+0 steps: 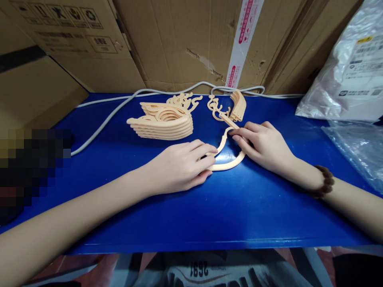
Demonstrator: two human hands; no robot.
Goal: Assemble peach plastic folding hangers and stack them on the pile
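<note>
A curved peach plastic piece [228, 164] lies flat on the blue table [191, 215] between my hands. My left hand [182, 165] pinches its left end with fingers closed. My right hand [261, 145] presses its fingers on the piece's upper right part, near a short peach strip [229, 119]. A stack of several identical peach pieces [163, 121] sits just behind my left hand. A smaller group of peach parts [237, 105] stands behind my right hand, beside a loose hooked piece [214, 107].
Cardboard boxes [179, 40] wall off the back of the table. A white cable [119, 107] runs along the rear edge. Plastic bags [350, 71] lie at the right. A dark bead bracelet [324, 181] is on my right wrist.
</note>
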